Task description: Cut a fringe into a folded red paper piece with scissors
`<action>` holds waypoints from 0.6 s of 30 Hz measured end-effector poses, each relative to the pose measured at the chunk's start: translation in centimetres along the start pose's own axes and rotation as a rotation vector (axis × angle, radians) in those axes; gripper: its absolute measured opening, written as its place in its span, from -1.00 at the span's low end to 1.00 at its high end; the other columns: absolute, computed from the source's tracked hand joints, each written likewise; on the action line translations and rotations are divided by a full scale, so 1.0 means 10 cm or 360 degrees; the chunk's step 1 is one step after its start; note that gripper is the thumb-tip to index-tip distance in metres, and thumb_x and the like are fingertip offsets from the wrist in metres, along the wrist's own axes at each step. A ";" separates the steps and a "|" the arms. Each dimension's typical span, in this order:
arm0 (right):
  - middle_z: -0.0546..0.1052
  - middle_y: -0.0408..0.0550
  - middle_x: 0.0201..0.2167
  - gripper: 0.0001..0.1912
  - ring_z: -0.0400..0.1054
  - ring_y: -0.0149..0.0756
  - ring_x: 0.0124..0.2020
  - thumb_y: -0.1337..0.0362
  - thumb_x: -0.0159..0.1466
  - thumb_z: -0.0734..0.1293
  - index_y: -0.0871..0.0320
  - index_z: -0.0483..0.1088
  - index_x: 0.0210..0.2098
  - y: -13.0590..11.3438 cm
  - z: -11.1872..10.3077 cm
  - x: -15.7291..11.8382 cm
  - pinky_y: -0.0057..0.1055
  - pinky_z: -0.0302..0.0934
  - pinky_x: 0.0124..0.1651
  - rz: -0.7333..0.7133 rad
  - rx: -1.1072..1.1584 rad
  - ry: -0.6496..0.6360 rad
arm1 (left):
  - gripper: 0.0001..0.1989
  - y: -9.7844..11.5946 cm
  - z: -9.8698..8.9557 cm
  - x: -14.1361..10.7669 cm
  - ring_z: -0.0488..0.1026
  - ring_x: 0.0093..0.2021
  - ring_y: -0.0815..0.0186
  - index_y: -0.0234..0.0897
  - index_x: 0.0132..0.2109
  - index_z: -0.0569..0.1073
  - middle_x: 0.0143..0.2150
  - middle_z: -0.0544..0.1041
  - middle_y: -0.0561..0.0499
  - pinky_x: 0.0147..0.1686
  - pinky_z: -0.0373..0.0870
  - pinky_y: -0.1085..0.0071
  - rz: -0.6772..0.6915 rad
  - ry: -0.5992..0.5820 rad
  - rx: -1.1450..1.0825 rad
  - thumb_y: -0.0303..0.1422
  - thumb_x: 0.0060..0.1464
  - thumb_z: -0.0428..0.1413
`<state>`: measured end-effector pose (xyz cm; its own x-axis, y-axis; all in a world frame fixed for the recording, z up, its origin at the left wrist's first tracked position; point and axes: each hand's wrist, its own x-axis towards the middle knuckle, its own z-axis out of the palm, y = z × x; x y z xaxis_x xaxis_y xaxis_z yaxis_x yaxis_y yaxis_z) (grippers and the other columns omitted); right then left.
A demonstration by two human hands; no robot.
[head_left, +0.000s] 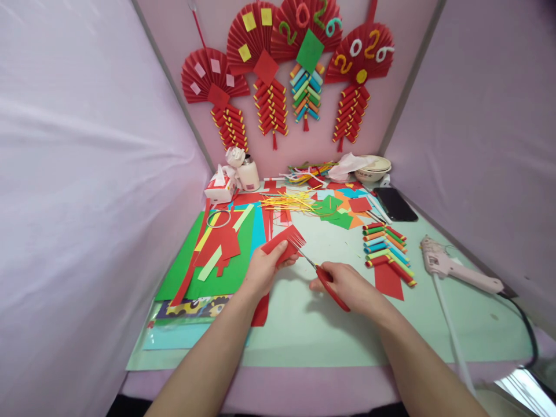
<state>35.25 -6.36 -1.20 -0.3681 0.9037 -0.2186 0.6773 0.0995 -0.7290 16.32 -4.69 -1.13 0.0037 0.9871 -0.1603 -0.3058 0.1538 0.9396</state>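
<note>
My left hand pinches a piece of red paper with the thumb on top. Narrow slits run into its right end, making a fringe. In my right hand is a pair of scissors with red handles, its blades reaching the fringed end of the paper. How far the blades are parted is too small to tell. Below my left wrist lies another strip of red paper. To the right of my right hand, rolled paper tubes in several colours form a chevron row above a red paper piece.
Stacked coloured sheets cover the left side. A glue gun with its cord lies at right, near a black phone. Yellow strips, green scraps, a tissue pack and bowls stand behind. Red fan decorations hang at the back.
</note>
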 end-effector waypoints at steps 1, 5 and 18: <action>0.39 -0.18 -0.59 -0.53 0.17 -0.42 -0.55 -0.16 0.05 0.26 0.15 0.20 -0.56 0.00 0.00 0.00 -0.51 -0.04 -0.54 0.0000 -0.0002 0.0008 | -0.70 0.00 0.00 0.00 0.47 -0.45 0.35 -0.41 -0.31 0.51 -0.44 0.54 -0.08 -0.36 0.44 0.43 -0.0001 -0.0001 0.0001 -0.21 -0.08 0.20; 0.37 -0.18 -0.60 -0.52 0.15 -0.43 -0.56 -0.16 0.04 0.26 0.15 0.19 -0.57 0.00 0.00 0.01 -0.51 -0.04 -0.54 0.0008 0.0021 0.0008 | -0.68 0.00 -0.01 0.01 0.46 -0.46 0.36 -0.42 -0.30 0.51 -0.45 0.54 -0.08 -0.37 0.44 0.43 0.0002 0.0013 0.0006 -0.20 -0.10 0.20; 0.39 -0.17 -0.51 -0.64 0.18 -0.42 -0.52 -0.04 0.08 0.27 0.14 0.17 -0.50 -0.03 0.02 -0.01 -0.53 0.03 -0.50 -0.0022 0.0110 -0.0040 | -0.71 -0.03 0.00 -0.02 0.47 -0.44 0.33 -0.39 -0.32 0.51 -0.46 0.54 -0.06 -0.36 0.42 0.42 -0.0087 -0.0156 0.0105 -0.21 -0.10 0.20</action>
<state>34.94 -6.54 -1.07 -0.3936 0.8916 -0.2238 0.6269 0.0823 -0.7748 16.45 -4.93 -1.41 0.1127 0.9763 -0.1846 -0.2391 0.2070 0.9487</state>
